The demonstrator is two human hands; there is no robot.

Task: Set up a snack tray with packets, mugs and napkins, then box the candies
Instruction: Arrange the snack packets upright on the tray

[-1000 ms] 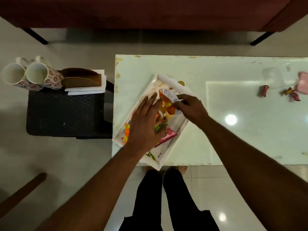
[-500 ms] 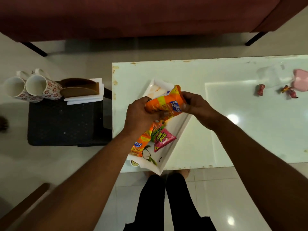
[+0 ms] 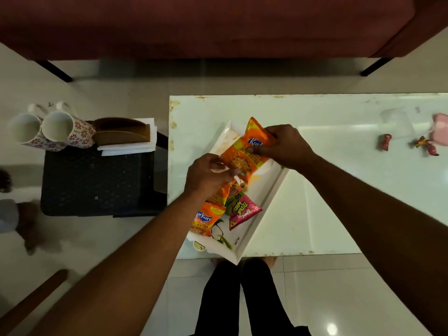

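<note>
A white rectangular tray [image 3: 264, 202] lies slanted at the near left corner of the pale table [image 3: 339, 190]. Both hands hold one orange snack packet [image 3: 247, 154] just above the tray's far half: my left hand [image 3: 208, 174] pinches its lower end, my right hand [image 3: 286, 146] grips its upper end. In the tray lie a second orange packet [image 3: 206, 219], a green one partly hidden, and a pink packet [image 3: 243, 210]. Two flowered mugs [image 3: 51, 129] and white napkins [image 3: 128, 147] under a brown holder [image 3: 121, 133] sit on a dark stool. Wrapped candies [image 3: 385, 141] lie at the table's far right.
A clear plastic box [image 3: 397, 124] and a pink lid [image 3: 440, 129] lie near the candies at the right edge. The dark stool [image 3: 97, 183] stands left of the table. A red sofa [image 3: 218, 25] runs along the back. My legs [image 3: 242, 299] are below the tray.
My hands went from pressing on packets in the tray to lifting one orange packet between them; it now lies more lengthwise along the tray, held at both ends.
</note>
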